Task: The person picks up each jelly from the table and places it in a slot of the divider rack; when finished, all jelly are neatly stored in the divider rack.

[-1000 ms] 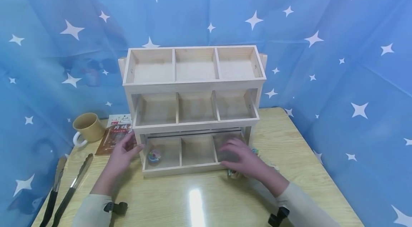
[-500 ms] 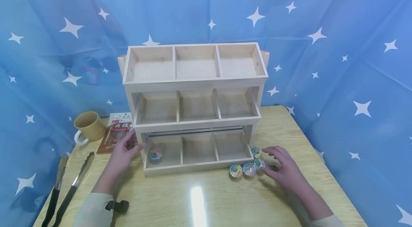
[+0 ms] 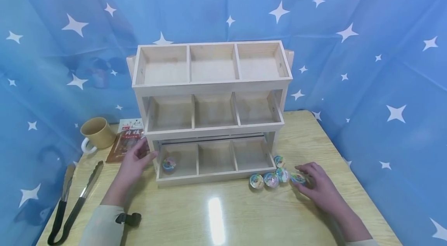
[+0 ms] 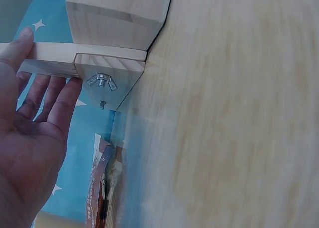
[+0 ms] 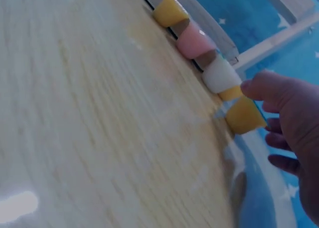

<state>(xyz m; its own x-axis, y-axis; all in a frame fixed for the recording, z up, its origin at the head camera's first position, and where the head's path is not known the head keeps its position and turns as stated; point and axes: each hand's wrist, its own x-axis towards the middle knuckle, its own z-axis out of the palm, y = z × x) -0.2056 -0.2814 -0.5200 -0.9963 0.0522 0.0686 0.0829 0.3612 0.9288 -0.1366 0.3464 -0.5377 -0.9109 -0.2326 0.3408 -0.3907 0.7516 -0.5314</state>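
A pale wooden three-tier rack, each tier split into three compartments, stands on the table. My left hand holds its lower left upright, thumb on one side and fingers on the other. One small jelly cup sits in the bottom tier's left compartment. Right of the rack, my right hand pinches a yellow jelly cup between thumb and fingers. Beside it, near the rack's front right corner, several more cups stand, among them a pink jelly cup and a white one.
At the left are a tan mug, a brown packet behind my left hand, and black-handled tongs. A blue star-patterned cloth hangs behind the wooden table.
My right hand has moved from over the bottom tier's right compartment out to the cups at the right and now pinches one. My left hand stays on the rack.
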